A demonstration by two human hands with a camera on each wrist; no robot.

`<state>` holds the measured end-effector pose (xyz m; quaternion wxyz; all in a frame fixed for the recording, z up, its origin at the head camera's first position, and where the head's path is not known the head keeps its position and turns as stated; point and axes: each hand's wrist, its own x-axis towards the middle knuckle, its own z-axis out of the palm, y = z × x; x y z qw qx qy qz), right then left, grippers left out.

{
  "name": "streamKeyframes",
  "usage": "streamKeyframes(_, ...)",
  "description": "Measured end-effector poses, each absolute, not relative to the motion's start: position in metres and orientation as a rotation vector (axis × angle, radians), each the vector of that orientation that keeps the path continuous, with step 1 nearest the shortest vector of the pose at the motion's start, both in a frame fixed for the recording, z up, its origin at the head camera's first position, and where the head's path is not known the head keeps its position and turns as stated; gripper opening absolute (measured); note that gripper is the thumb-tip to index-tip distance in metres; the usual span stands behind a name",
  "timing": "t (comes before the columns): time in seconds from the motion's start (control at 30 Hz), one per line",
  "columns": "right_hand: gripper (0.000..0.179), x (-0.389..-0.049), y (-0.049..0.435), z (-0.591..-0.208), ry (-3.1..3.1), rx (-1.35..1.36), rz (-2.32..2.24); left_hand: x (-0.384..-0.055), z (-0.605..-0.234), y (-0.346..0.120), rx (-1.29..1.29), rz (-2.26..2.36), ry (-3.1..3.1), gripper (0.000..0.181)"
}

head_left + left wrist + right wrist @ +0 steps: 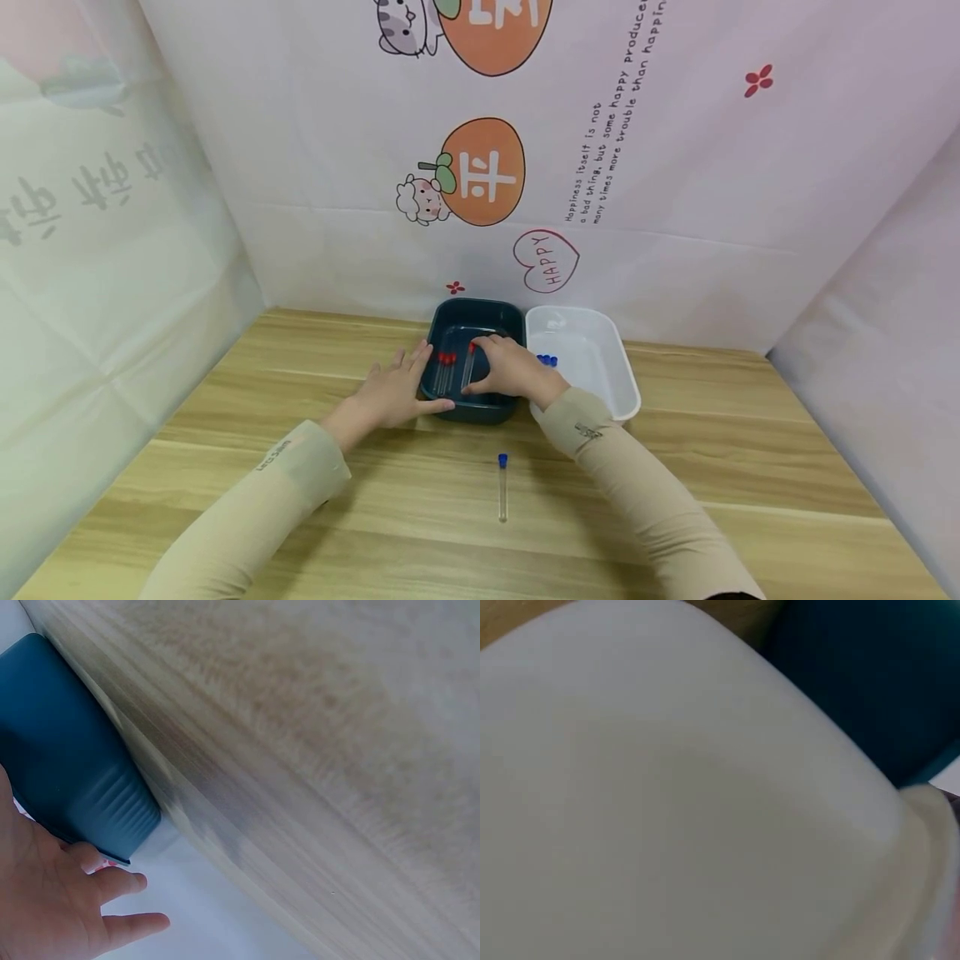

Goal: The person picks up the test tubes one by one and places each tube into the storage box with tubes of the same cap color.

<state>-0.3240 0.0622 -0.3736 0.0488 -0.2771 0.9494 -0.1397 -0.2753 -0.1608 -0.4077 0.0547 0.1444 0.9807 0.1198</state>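
In the head view my right hand [512, 367] reaches into the dark teal basin [480, 412] and holds a red-capped test tube [468, 368] between fingers at its cap and the thumb near its other end. Several more red-capped test tubes [444, 372] lie side by side on the basin's left. Against the left and front rim rests my left hand [392, 393], fingers spread and straight; the left wrist view shows that hand [52, 900] beside the basin's outer wall [75, 750]. A blue-capped test tube [503, 487] lies on the table in front.
A white basin [626, 379] stands right against the teal one, with several blue caps [547, 360] showing in it, partly hidden by the right wrist. It fills most of the right wrist view. Behind the wooden table [720, 467] hangs a printed white cloth [675, 275].
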Motion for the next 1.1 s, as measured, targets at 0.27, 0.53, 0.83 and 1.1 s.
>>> streamKeyframes(0.27, 0.087, -0.330, 0.057, -0.380, 2.887, -0.793, -0.421, -0.274, -0.408, -0.161, 0.447, 0.361, 2.982, 0.113)
streamKeyframes(0.53, 0.086, -0.335, 0.049, -0.388, 2.863, -0.798, -0.383, -0.274, -0.409, -0.162, 0.457, 0.355, 2.979, 0.113)
streamKeyframes(0.83, 0.081, -0.340, 0.040, -0.390, 2.845, -0.799, -0.300, -0.274, -0.407, -0.161, 0.461, 0.353, 2.974, 0.112)
streamKeyframes(1.1, 0.078, -0.347, 0.037, -0.394, 2.819, -0.811, -0.269, -0.275, -0.407, -0.162, 0.463, 0.353, 2.969, 0.113)
